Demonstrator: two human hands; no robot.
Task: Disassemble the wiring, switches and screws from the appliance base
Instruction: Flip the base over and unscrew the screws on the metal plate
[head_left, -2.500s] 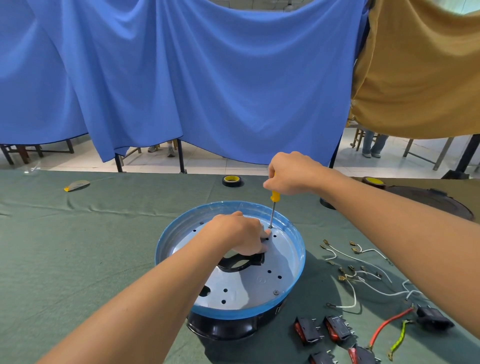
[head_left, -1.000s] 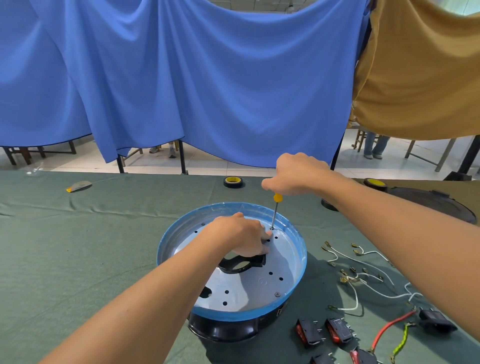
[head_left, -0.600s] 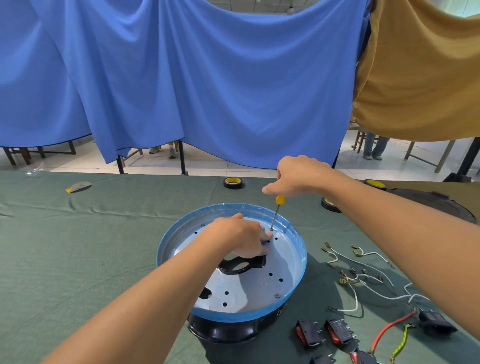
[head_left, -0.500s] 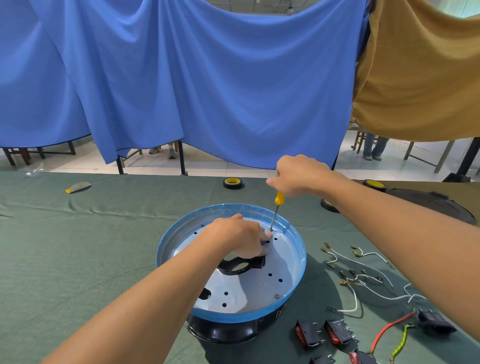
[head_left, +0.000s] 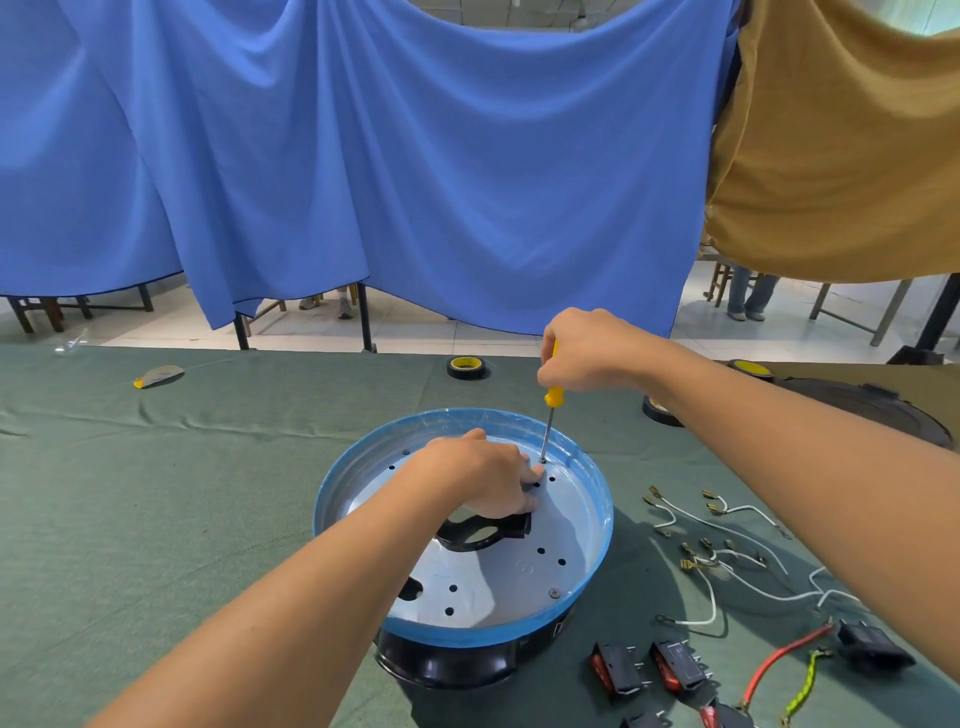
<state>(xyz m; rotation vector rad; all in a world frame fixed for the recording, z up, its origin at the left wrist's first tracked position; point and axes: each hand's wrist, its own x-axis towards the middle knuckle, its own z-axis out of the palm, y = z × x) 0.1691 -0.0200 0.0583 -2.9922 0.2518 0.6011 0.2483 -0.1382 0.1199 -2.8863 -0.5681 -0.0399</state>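
**Item: base** (head_left: 467, 635). Stood at lower centre of the frame on a green cloth (head_left: 156, 519). Round, with a blue rim, a pale perforated plate (head_left: 493, 587) inside and a black plastic body below.

**Tool: screwdriver** (head_left: 551, 397). Yellow handle, thin shaft, nearly upright. Its tip was seated on a screw (head_left: 543, 461) at the far side of the plate.

**Right hand** (head_left: 587, 348). Upper centre-right, fingers wrapped around the screwdriver handle from above.

**Left hand** (head_left: 483, 480). Lay knuckles-up on the plate, fingers bent, fingertips just beside the tip. Whether it pinched anything could not be told. It partly covered a black bracket (head_left: 478, 535).

**Already off, lower right:** two red-and-black switches (head_left: 618, 670), white wires (head_left: 727, 561) with crimped ends, a red wire (head_left: 779, 660), a green-yellow wire (head_left: 805, 686) and a black socket (head_left: 872, 644). A tape roll (head_left: 466, 367) lay beyond the base.

**Other fixings:** a second screw (head_left: 555, 592) sat at the near right edge of the plate and a third (head_left: 404, 452) at the far left.

**Handling, judged:**
- The base was probably light and stiff, and its thin sheet metal liable to turn or tip under torque.
- It was best steadied by pressing down on the plate or gripping the rim.
- The rim edge may have been sharp.
- The screws were small, slippery and easily lost through the holes, so best taken at the head between fingertips.
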